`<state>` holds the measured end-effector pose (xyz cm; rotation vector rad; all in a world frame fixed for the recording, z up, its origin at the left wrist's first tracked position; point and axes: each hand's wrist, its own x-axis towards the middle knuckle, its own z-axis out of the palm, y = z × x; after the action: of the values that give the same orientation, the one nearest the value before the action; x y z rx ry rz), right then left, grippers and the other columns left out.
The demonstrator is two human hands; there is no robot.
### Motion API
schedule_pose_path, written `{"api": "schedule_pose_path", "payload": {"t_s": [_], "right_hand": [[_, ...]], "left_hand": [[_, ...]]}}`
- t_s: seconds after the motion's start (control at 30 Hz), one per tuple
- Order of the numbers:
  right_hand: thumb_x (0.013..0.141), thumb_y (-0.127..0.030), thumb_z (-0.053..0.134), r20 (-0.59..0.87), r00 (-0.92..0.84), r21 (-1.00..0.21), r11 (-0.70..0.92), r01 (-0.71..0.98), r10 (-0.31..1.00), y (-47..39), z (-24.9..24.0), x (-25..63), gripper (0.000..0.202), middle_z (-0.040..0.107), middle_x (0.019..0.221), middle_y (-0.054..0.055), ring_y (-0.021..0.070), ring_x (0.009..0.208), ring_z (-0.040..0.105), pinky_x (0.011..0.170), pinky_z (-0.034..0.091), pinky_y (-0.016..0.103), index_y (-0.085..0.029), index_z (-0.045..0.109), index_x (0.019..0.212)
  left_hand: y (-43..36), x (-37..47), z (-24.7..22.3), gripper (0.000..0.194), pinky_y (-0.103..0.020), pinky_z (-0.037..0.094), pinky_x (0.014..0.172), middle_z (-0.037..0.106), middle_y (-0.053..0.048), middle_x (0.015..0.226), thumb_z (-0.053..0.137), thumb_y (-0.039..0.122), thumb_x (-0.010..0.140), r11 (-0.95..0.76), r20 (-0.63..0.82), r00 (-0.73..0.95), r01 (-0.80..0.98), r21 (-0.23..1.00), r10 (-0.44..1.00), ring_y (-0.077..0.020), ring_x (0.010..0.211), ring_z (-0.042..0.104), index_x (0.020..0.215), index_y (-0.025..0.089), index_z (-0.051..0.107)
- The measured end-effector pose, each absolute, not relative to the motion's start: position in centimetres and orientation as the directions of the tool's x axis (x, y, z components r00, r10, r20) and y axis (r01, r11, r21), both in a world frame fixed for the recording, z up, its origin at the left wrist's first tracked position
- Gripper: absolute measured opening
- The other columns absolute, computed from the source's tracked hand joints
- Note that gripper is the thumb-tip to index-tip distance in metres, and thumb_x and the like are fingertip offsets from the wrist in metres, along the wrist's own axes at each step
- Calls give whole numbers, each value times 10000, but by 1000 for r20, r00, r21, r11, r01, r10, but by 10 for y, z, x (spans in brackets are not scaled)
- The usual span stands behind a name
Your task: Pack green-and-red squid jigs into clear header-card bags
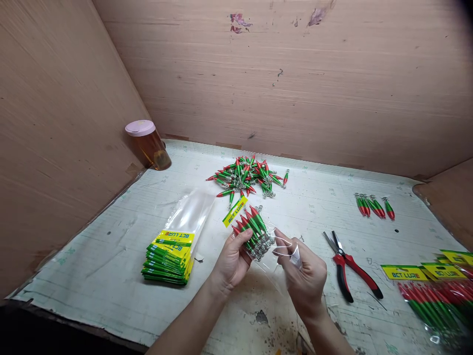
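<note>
Several red-and-green fishing lures with metal hooks lie side by side in a clear plastic bag (254, 229). Its yellow-green header reads "BCT LURE". My left hand (233, 259) grips the bag from the left, thumb pressed over the lures. On the other side my right hand (305, 271) is closed, pinching the clear plastic near the bag's open-looking edge. A whitish strip of film (295, 257) shows by its fingers; whether it is part of the bag I cannot tell. Beyond the hands lies a heap of loose lures (246, 175).
A stack of flat header bags (168, 256) lies left. To the right are red-black pliers (345, 264), a few loose lures (373, 206) and filled lure packs (430, 296). A lidded cup of brown liquid (150, 145) stands back left. Wooden boards wall the table.
</note>
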<state>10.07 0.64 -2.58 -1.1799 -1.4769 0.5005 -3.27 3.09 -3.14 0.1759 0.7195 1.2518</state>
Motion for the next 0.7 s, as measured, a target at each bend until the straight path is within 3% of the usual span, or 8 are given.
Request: {"api": "schedule_pose_path", "payload": {"t_s": [0.17,0.5,0.6,0.7], "right_hand": [[863,-133,632,539,186,-808,442,390,822,6,-30,101,180,677,771,41,163,605,615,543,485,288,-181,721,1013],[847,-133,665,571,212,-794,468,387,793,17,-21,107,67,608,773,26,162,688,583,580,455,288,-187,699,868],[836,-192,690,487,268,-860,404,311,831,19,-22,109,60,569,740,11,160,668,547,588,436,298,-189,660,785],[951,-358,499,390,201,-920,373,121,899,12,-26,114,250,577,855,56,208,804,572,695,475,361,-196,675,877]], "left_hand": [[32,-31,-31,275,-298,575,762,752,-63,1004,703,129,772,309,-405,104,-821,481,908,-188,869,698,1047,138,696],[27,-28,-30,280,-332,595,776,751,-77,965,737,161,765,329,-389,135,-808,489,911,-201,851,712,1037,119,682],[26,-28,-30,267,-338,598,786,753,-83,963,717,131,779,335,-396,145,-818,468,907,-200,850,715,1043,114,676],[29,-26,-28,228,-363,590,837,754,-75,973,643,103,838,279,-417,103,-879,387,903,-183,861,715,1063,123,665]]}}
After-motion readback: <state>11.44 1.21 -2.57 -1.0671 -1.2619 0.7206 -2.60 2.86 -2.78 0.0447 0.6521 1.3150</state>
